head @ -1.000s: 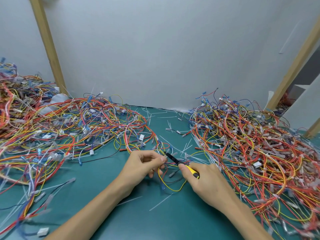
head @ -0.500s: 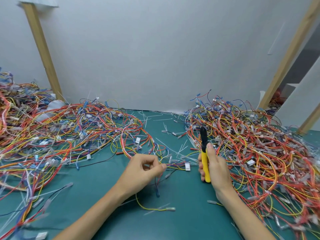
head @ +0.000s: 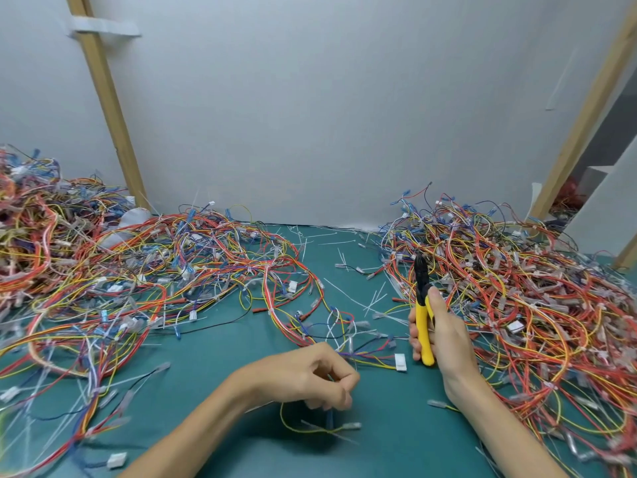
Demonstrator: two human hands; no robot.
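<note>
My right hand (head: 444, 336) grips a pair of yellow-handled cutters (head: 422, 315), held upright with the black jaws pointing up. My left hand (head: 310, 377) hovers low over the green mat with its fingers curled, pinching a thin wire bundle (head: 372, 358) that runs right to a white connector (head: 400, 361). A loose yellow wire (head: 303, 427) with a clear terminal lies on the mat just under my left hand, beside a short blue piece.
Large tangles of red, yellow and blue wire harnesses cover the mat at left (head: 120, 281) and right (head: 517, 305). Cut white cable ties (head: 372, 301) are scattered between them. A grey wall with wooden posts (head: 107, 105) closes the back.
My right hand has swung the cutters from pointing at my left hand to upright and moved right. My left hand drew back toward me, and a yellow wire now lies loose on the mat.
</note>
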